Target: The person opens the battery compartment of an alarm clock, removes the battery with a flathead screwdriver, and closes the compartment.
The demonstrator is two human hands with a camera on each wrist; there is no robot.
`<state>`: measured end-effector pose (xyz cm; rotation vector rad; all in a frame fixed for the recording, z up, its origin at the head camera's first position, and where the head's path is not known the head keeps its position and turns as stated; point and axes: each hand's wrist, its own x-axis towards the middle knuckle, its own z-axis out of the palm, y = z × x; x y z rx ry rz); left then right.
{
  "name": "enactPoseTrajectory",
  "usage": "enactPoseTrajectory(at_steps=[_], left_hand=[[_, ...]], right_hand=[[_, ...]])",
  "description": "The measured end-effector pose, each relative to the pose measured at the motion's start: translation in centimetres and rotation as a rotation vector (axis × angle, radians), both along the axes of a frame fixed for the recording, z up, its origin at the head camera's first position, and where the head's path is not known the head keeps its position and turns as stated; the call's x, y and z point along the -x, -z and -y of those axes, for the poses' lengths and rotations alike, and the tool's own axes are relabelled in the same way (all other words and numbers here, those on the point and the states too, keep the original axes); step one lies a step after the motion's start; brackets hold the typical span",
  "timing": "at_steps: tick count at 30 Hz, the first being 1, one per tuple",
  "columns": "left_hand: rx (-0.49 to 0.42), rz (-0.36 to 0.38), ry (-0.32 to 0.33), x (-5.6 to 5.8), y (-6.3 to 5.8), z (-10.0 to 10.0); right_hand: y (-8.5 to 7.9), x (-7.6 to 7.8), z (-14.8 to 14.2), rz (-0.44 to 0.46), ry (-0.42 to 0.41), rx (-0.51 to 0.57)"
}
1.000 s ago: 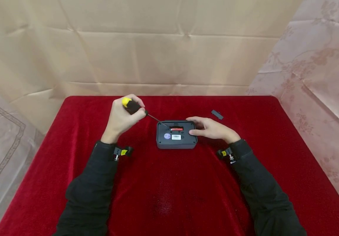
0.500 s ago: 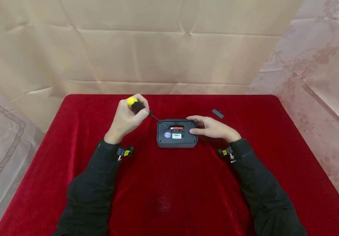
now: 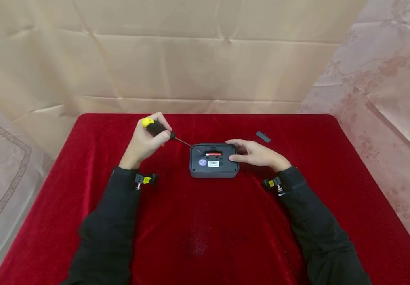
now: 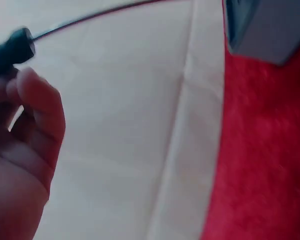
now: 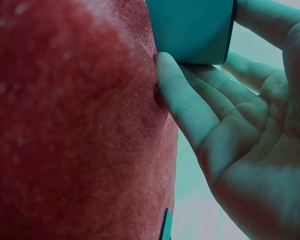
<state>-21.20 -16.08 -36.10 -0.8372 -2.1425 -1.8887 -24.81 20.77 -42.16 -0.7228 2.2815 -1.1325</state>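
Observation:
My left hand [image 3: 141, 141] grips a screwdriver [image 3: 153, 126] by its black and yellow handle, thumb along the near side. Its thin shaft slants down to the right, the tip at the left end of a red battery [image 3: 214, 154]. That battery lies in an uncovered slot in the upturned face of a dark grey box-shaped device [image 3: 213, 174], which also bears a white barcode label and a round sticker. With my right hand [image 3: 256, 154] I hold the device's right end, thumb on its upper face and fingers around the far side; the right wrist view shows fingertips against its side [image 5: 192, 32].
A small dark battery cover [image 3: 263, 137] lies on the red cloth [image 3: 197, 221] beyond my right hand. The table's far edge runs just behind, before a beige hanging cloth [image 3: 190, 71]. A wrist camera [image 3: 147, 180] sticks out inward from each sleeve.
My left hand moved slightly right, then back left, tilting the screwdriver handle lower while the tip stays by the battery's left end. The right hand and device keep their place.

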Motion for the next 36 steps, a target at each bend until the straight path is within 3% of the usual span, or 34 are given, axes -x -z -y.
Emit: enactPoseTrajectory(at_steps=[5, 12, 16, 20, 26, 28, 36], left_hand=[[-0.045, 0.067, 0.063, 0.9, 1.2, 1.6], [0.047, 0.101, 0.117, 1.1, 1.9, 1.8], [0.023, 0.053, 0.100, -0.3, -0.1, 1.0], [0.095, -0.033, 0.088, -1.5, -2.0, 0.4], [0.320, -0.193, 0.112, -1.1, -2.6, 0.2], [0.388, -0.227, 0.114, -1.0, -3.4, -0.1], [0.523, -0.187, 0.167, -0.4, -5.8, -2.0]], right_hand=[[0.1, -0.1, -0.2, 0.005, 0.011, -0.009], [0.2, -0.5, -0.3, 0.008, 0.022, -0.008], [0.1, -0.6, -0.2, 0.010, 0.011, -0.002], [-0.2, -0.5, 0.1, 0.002, 0.005, -0.003], [-0.1, -0.2, 1.0, 0.010, -0.013, 0.015], [0.0, -0.1, 1.2, 0.015, -0.013, 0.019], [0.0, 0.1, 1.1, 0.016, 0.000, 0.005]])
